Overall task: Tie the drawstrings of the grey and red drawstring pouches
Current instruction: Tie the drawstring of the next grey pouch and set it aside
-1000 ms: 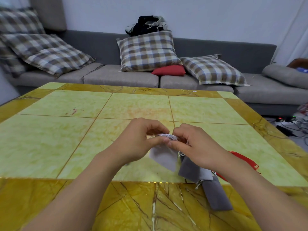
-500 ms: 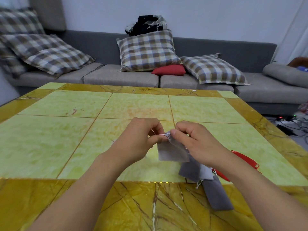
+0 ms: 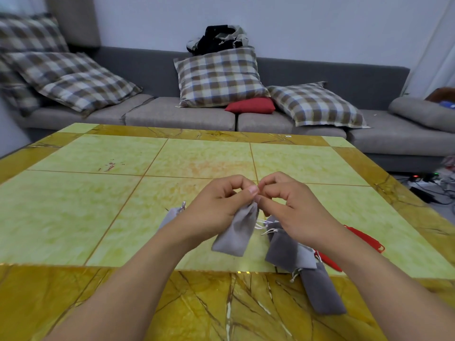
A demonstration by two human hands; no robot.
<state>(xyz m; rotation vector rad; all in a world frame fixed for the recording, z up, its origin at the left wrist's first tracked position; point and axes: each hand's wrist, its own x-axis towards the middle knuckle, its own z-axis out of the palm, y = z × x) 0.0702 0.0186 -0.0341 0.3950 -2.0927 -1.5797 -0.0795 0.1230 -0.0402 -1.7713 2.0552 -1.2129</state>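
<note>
Hands (image 3: pixel 216 207) (image 3: pixel 293 207) seemingly pinching grey pouch (image 3: pixel 236 232) drawstring

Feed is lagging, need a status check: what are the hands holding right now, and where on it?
Both the left hand and right hand pinch the gathered top of a light grey fabric drawstring pouch, which hangs below.

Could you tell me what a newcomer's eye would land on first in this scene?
Probably the left hand and right hand meeting at the top of a grey pouch held above the yellow-green table. More grey pouches and something red lie beneath the right forearm.
</note>
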